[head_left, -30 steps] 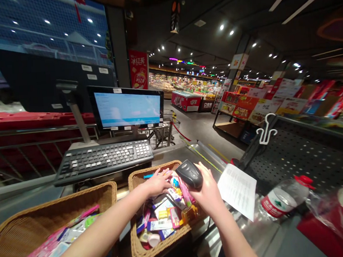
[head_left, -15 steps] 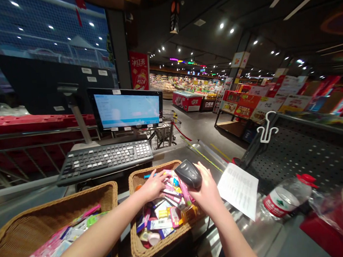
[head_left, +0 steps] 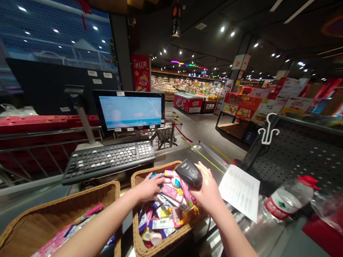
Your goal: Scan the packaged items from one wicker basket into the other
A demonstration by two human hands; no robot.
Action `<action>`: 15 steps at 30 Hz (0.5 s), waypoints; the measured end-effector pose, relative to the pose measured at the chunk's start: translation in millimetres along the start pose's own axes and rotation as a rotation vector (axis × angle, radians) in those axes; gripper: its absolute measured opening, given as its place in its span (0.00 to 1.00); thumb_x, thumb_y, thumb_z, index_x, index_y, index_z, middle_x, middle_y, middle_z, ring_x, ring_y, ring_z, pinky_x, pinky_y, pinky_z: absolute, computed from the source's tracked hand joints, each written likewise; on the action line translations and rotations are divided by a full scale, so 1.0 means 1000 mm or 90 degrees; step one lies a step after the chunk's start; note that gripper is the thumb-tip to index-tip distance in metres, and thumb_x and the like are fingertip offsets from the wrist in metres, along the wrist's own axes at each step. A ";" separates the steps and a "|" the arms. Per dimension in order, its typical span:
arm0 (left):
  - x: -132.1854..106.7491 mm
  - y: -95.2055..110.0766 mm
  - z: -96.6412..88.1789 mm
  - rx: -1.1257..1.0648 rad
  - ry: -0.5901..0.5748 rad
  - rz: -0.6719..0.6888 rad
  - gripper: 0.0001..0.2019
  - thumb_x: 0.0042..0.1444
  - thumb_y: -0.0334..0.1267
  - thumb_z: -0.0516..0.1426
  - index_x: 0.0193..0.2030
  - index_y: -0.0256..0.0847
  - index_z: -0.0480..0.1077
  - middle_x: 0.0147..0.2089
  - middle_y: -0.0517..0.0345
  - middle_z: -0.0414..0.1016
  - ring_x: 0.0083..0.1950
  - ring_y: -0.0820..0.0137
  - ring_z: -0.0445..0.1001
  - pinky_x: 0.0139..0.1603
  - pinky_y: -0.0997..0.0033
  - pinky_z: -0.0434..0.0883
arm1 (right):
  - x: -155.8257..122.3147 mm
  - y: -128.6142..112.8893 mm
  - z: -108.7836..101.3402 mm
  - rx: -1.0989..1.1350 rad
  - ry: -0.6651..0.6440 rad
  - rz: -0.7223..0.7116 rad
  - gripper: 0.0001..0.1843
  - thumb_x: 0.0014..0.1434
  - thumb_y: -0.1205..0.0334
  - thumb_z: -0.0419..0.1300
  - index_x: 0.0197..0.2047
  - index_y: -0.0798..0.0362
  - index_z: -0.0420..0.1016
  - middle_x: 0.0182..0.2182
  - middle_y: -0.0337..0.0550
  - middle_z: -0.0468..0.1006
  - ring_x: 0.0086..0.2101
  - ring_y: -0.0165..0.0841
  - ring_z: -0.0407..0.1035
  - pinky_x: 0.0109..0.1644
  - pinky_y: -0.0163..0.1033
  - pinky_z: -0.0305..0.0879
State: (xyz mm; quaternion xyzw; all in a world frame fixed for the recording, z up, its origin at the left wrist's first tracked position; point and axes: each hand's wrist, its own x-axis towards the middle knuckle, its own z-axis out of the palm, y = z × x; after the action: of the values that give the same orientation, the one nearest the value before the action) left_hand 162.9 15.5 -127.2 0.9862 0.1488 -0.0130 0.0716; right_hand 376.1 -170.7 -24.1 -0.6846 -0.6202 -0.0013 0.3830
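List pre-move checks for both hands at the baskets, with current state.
1. Right hand grip closed around black handheld barcode scanner: ok.
2. Scanner window direction: cannot tell.
3. Left hand touching flat pink packet in right woven wicker basket: ok; grip closure cannot tell.
4. Left woven wicker basket has bare room: ok.
5. White printed paper sheet apart from both hands: ok.
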 end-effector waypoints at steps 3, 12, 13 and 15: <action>0.001 -0.001 -0.001 0.011 0.022 0.039 0.02 0.49 0.36 0.63 0.31 0.46 0.78 0.68 0.59 0.63 0.73 0.51 0.51 0.68 0.33 0.37 | 0.000 -0.002 0.002 0.006 0.000 -0.005 0.34 0.47 0.67 0.62 0.59 0.53 0.65 0.58 0.53 0.71 0.65 0.51 0.56 0.69 0.67 0.45; 0.003 0.055 0.009 0.033 0.177 0.083 0.08 0.59 0.39 0.57 0.33 0.47 0.78 0.65 0.59 0.68 0.69 0.59 0.59 0.74 0.46 0.35 | 0.002 -0.004 0.000 -0.011 0.010 -0.006 0.31 0.47 0.67 0.61 0.57 0.54 0.68 0.58 0.55 0.72 0.65 0.53 0.56 0.68 0.67 0.47; 0.003 0.060 0.011 0.033 0.172 0.071 0.07 0.58 0.42 0.59 0.35 0.46 0.78 0.67 0.56 0.66 0.70 0.57 0.58 0.73 0.44 0.37 | 0.002 -0.004 0.000 -0.012 0.011 -0.004 0.31 0.47 0.67 0.61 0.57 0.54 0.68 0.58 0.55 0.72 0.65 0.53 0.56 0.68 0.67 0.47; 0.001 0.062 0.016 0.026 0.152 0.042 0.12 0.53 0.48 0.62 0.38 0.43 0.77 0.70 0.49 0.59 0.71 0.52 0.54 0.71 0.38 0.40 | 0.003 -0.005 0.000 -0.011 0.009 -0.003 0.32 0.47 0.66 0.61 0.57 0.54 0.68 0.58 0.55 0.72 0.65 0.53 0.56 0.68 0.67 0.47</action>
State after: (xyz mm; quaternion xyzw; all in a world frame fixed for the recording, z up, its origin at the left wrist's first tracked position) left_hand 181.8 -45.3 -134.6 0.9863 0.1235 0.1038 0.0335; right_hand 372.3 -168.2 -20.1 -0.6863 -0.6190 -0.0125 0.3817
